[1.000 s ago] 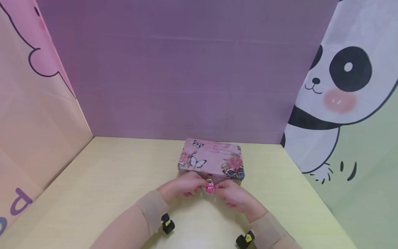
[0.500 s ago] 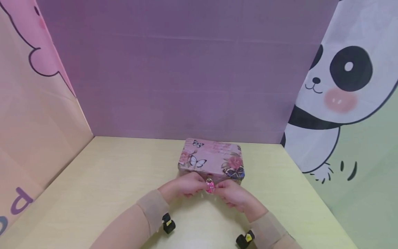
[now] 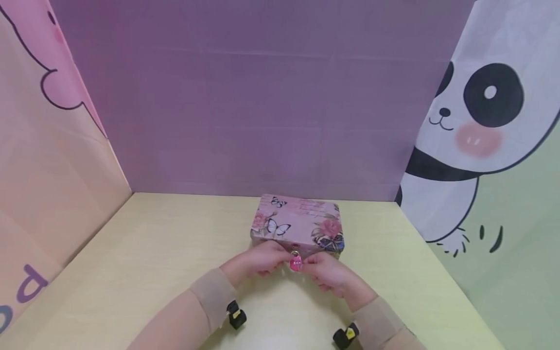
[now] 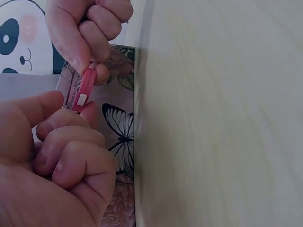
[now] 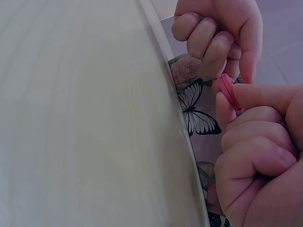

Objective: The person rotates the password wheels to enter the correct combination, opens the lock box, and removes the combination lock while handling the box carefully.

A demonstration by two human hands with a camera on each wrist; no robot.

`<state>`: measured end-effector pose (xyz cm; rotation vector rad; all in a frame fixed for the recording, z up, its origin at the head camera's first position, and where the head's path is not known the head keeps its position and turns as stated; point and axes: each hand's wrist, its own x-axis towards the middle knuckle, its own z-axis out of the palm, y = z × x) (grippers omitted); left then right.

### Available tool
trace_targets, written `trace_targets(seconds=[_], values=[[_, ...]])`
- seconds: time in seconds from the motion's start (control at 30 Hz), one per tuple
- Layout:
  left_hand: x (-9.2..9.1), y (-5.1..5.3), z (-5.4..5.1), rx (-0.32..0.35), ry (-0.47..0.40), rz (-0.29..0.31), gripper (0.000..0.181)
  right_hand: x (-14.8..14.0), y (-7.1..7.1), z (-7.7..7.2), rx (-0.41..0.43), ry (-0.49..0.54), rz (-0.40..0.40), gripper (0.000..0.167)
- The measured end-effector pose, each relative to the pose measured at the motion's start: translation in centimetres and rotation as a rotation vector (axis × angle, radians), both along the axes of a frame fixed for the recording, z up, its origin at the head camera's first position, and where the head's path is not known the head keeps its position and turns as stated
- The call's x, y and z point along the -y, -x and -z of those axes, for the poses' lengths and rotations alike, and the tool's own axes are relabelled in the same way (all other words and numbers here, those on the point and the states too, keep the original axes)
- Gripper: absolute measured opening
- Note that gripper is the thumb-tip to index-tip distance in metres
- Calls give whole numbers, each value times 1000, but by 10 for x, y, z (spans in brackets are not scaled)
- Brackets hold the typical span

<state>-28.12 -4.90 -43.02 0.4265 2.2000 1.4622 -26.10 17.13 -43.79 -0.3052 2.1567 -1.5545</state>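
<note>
A flat pink box printed with butterflies and roses lies closed near the back of the table. At its front, a small pink padlock hangs from the metal clasp. My left hand pinches the padlock's left edge with thumb and index finger, its other fingers curled. From the opposite edge my right hand grips it the same way. In the left wrist view a pale tab shows on the side of the padlock. Fingertips partly cover the padlock in the right wrist view.
The pale wooden table extends to both sides of the box. Behind it rises a purple backdrop. A panda-printed panel borders the right, and a peach and pink panel the left. Black wrist cameras hang under both forearms.
The padlock has tilted slightly between my fingers, so its face shows at a different angle. Both hands and the box stay practically in place.
</note>
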Motion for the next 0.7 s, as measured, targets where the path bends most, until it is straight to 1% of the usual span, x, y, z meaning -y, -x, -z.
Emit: trace_targets(seconds=[0.1,0.23,0.33,0.53,0.7], values=[[2,-2,-2,-11,-18,-11,35,0,0,0,-9,-2,3,31],[3,-3,-3,-28,-20,-30,35,0,0,0,-10,-1,3,31],[3,-3,-1,-44,-12,-44,35,0,-1,-1,-3,1,2,31],[1,-2,5,-141,42,-49,25,1,-4,-4,-2,3,5,30],[-2,-4,9,-157,43,-71,25,1,-4,-5,1,3,3,29]])
